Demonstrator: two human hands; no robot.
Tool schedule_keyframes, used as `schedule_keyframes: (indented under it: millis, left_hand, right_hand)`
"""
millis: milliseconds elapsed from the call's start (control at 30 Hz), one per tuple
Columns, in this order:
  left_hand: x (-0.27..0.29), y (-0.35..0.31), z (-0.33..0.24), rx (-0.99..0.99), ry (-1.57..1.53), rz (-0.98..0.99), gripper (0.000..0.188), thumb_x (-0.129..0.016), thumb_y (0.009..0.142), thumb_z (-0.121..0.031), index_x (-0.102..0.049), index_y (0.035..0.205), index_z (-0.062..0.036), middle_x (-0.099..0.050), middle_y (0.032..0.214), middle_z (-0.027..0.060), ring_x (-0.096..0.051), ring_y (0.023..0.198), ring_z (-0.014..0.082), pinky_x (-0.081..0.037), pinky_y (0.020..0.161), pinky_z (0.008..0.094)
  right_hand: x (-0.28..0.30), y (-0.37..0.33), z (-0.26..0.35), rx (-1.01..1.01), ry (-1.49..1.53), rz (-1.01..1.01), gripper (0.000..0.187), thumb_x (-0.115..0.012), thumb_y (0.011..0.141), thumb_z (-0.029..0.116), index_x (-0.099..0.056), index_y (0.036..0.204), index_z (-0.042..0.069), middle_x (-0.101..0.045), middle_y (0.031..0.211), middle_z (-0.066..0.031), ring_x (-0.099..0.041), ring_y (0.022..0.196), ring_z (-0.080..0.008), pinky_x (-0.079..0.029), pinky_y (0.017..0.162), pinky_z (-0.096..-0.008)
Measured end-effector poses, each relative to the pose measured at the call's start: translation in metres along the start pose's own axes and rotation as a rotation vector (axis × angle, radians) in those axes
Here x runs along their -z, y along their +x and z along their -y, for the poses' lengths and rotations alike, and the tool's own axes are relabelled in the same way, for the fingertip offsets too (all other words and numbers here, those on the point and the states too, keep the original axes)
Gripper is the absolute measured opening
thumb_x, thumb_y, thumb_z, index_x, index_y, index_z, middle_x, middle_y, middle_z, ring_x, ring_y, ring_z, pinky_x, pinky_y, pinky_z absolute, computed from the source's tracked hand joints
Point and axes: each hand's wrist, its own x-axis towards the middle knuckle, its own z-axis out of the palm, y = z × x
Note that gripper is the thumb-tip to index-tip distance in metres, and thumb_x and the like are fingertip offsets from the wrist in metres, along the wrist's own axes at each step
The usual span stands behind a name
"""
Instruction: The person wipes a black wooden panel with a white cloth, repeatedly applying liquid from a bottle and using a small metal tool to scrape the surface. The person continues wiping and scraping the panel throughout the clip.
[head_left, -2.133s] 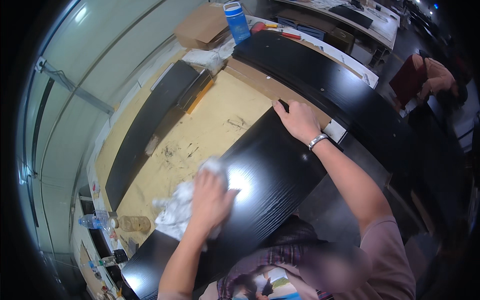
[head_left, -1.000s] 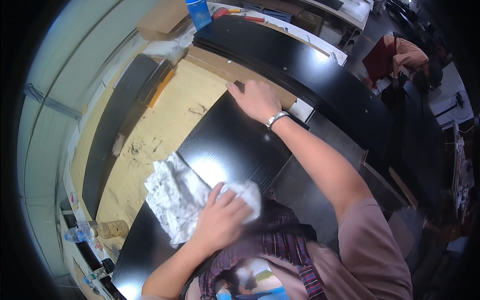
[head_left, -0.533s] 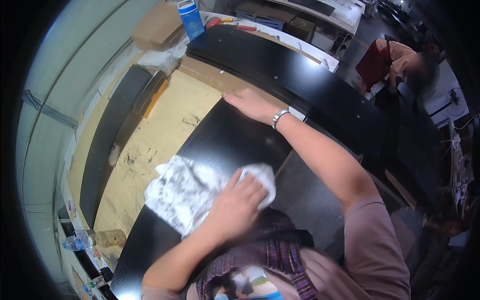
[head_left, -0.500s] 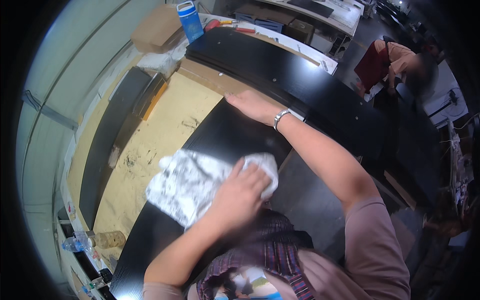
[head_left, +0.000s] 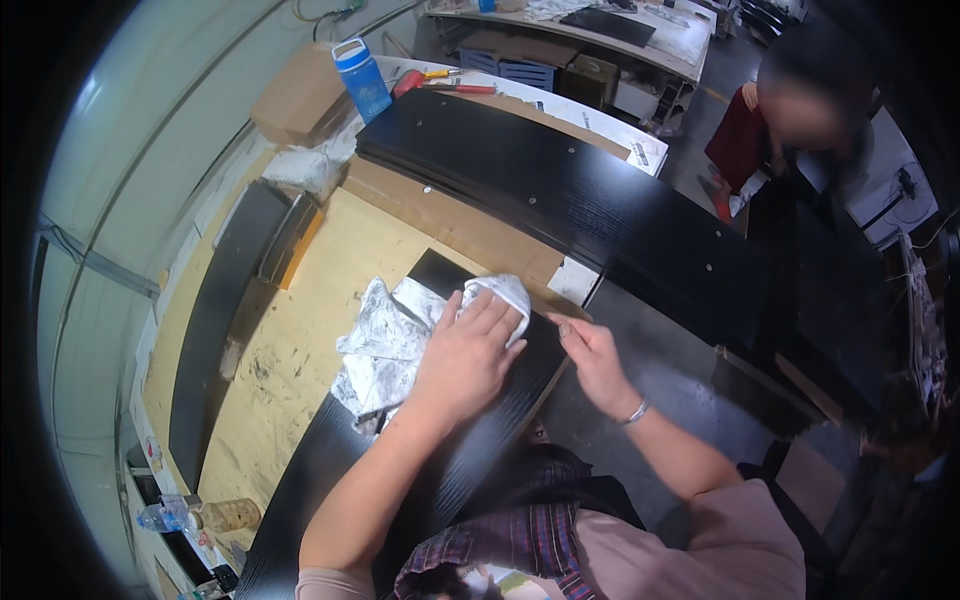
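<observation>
My left hand (head_left: 462,352) presses a white cloth (head_left: 385,335) with grey smudges against a long black board (head_left: 440,465). Its fingers lie over a bunched part of the cloth, while the rest spreads out to the left. The board has a wood-grain surface and runs from the lower left toward the middle. My right hand (head_left: 600,372) is at the board's right edge near its far end, thumb and finger closed on the edge. Its other fingers are curled and partly hidden.
A stack of black boards (head_left: 500,170) lies beyond the yellowish tabletop (head_left: 270,350). At the back stand a blue bottle (head_left: 362,85) and a cardboard box (head_left: 300,95). Another dark board (head_left: 205,340) is at the left. A co-worker (head_left: 745,140) bends at the upper right.
My right hand has come back from the board's far end to its right edge. My left hand has pushed the cloth slightly farther away, and the cloth has bunched up.
</observation>
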Motion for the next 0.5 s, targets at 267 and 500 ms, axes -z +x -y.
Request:
schedule_keyframes:
  millis: [267,500]
  left_hand:
    - [0.005,0.018,-0.001,0.041,0.057,0.138,0.047,-0.067,0.091,-0.023,-0.06,0.132,-0.0008,-0.061,0.135,0.0209,-0.049,0.137,0.0371,-0.031,0.117,0.0589]
    - [-0.004,-0.002,-0.038,-0.053,0.028,0.204,0.052,-0.073,0.085,-0.026,-0.061,0.127,0.0002,-0.059,0.133,0.0224,-0.05,0.134,0.0413,-0.029,0.119,0.0595]
  right_hand:
    - [-0.019,-0.007,-0.018,0.297,-0.174,-0.264,0.037,-0.039,0.109,0.017,-0.066,0.117,-0.007,-0.074,0.108,-0.02,-0.072,0.1,-0.0321,-0.054,0.088,-0.0373]
    - [-0.012,0.0,-0.033,0.397,-0.144,-0.255,0.037,-0.042,0.106,0.02,-0.067,0.113,-0.006,-0.072,0.104,-0.0232,-0.072,0.094,-0.0371,-0.055,0.083,-0.0409]
